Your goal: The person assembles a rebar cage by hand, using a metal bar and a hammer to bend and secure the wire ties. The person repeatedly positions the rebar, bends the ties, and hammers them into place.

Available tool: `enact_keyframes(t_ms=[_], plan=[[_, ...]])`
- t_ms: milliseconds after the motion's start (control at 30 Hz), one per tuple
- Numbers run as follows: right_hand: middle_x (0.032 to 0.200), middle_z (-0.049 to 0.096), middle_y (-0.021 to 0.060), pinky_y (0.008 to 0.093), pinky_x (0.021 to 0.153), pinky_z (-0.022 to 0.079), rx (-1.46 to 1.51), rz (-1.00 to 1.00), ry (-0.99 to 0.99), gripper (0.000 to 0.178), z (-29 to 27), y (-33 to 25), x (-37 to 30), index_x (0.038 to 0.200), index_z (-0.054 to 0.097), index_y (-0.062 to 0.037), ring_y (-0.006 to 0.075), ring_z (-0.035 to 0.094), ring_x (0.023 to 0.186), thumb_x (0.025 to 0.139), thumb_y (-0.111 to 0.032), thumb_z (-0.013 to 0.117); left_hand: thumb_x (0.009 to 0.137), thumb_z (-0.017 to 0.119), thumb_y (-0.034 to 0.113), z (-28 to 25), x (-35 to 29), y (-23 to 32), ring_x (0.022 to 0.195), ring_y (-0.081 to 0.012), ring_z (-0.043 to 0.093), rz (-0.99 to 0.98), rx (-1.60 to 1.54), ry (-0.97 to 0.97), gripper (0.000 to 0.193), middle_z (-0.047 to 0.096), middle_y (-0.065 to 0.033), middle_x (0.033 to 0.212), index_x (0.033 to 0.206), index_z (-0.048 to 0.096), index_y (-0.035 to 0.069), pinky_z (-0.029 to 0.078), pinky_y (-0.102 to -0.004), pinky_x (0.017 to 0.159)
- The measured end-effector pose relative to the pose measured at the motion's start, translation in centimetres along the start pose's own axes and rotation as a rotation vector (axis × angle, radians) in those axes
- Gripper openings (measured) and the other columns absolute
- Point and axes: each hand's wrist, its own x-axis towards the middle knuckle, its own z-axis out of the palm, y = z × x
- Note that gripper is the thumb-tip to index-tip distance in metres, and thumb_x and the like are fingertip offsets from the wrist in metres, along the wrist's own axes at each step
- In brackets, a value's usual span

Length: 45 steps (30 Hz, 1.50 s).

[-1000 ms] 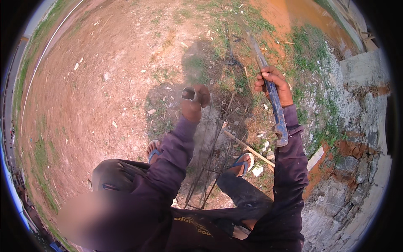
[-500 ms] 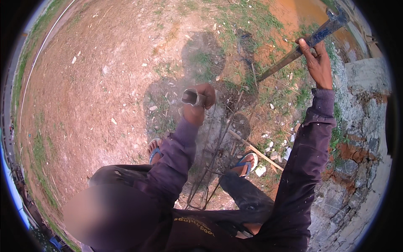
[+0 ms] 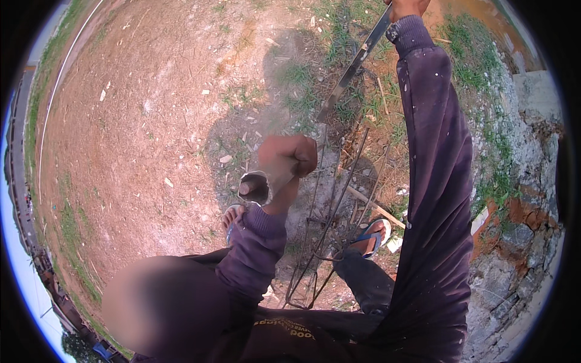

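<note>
My left hand (image 3: 293, 151) is closed round a short hollow tube (image 3: 259, 192) with a ragged, pale rim. Its open mouth points toward me, and something rounded shows inside it. At the top edge my right hand (image 3: 410, 7), partly cut off by the picture, grips a long flat metal bar (image 3: 357, 63). The bar slants down and left, its lower end just above my left fist. Whether that end touches anything, I cannot tell. Below the fist, between my feet, lies a frame of thin dark steel rods (image 3: 330, 224), tied with cross loops.
My sandalled feet (image 3: 374, 240) stand either side of the rods. A wooden stick (image 3: 381, 212) lies by the right foot. Along the right runs a broken concrete and rubble edge (image 3: 508, 266). Dry soil with wood chips (image 3: 145, 139) spreads to the left, grass patches (image 3: 469, 60) farther right.
My right hand has moved up and left with the bar, whose blue end is now out of view. My left hand has come nearer, and its tube now points lower and left.
</note>
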Motion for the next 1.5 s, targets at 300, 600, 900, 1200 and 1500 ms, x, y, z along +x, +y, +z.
enact_keyframes(t_ms=[300, 600, 900, 1200, 1500], plan=[[0.053, 0.051, 0.0074, 0.0371, 0.039, 0.042, -0.258, -0.140, -0.123, 0.049, 3.1, 3.7, 1.8, 0.071, 0.057, -0.0033, 0.0200, 0.050, 0.041, 0.097, -0.044, 0.046, 0.088, 0.058, 0.035, 0.0, 0.4, -0.4, 0.046, -0.0140, 0.031, 0.178, -0.070, -0.037, 0.050, 0.034, -0.0030, 0.050, 0.057, 0.037, 0.002, 0.020, -0.0282, 0.045], [0.054, 0.053, 0.0081, 0.0370, 0.040, 0.042, -0.226, -0.043, -0.179, 0.052, 3.7, 3.9, 1.5, 0.071, 0.057, -0.0030, 0.0204, 0.052, 0.042, 0.097, -0.048, 0.047, 0.094, 0.051, 0.045, 0.1, 0.7, -0.6, 0.045, -0.0148, 0.031, 0.215, -0.066, -0.070, 0.058, 0.033, -0.0028, 0.051, 0.056, 0.037, 0.003, 0.021, -0.0289, 0.044], [0.060, 0.056, 0.0079, 0.0367, 0.044, 0.048, -0.095, 0.014, -0.294, 0.026, 2.7, 6.1, 0.7, 0.094, 0.060, -0.0028, 0.0206, 0.055, 0.047, 0.091, -0.028, 0.061, 0.097, 0.048, 0.045, -0.2, 0.6, -0.6, 0.045, -0.0151, 0.032, 0.221, -0.078, -0.071, 0.059, 0.033, -0.0030, 0.051, 0.057, 0.039, 0.003, 0.023, -0.0291, 0.044], [0.085, 0.068, 0.0147, 0.0391, 0.066, 0.054, -0.700, 0.056, -0.223, 0.028, -0.3, 16.8, -1.7, 0.102, 0.064, 0.0012, 0.0261, 0.067, 0.076, 0.076, -0.009, 0.061, 0.094, 0.052, 0.040, 0.2, 0.7, -0.6, 0.043, -0.0149, 0.032, 0.229, -0.055, -0.053, 0.055, 0.032, -0.0029, 0.050, 0.055, 0.039, 0.003, 0.021, -0.0285, 0.041], [0.099, 0.068, 0.0189, 0.0412, 0.080, 0.051, -0.305, 0.331, -0.245, 0.037, -2.4, 26.7, -0.4, 0.108, 0.065, 0.0025, 0.0293, 0.065, 0.095, 0.077, -0.016, 0.062, 0.092, 0.053, 0.042, 0.4, 1.1, -0.5, 0.042, -0.0154, 0.032, 0.210, -0.045, -0.049, 0.057, 0.033, -0.0041, 0.049, 0.053, 0.038, 0.003, 0.020, -0.0284, 0.041]])
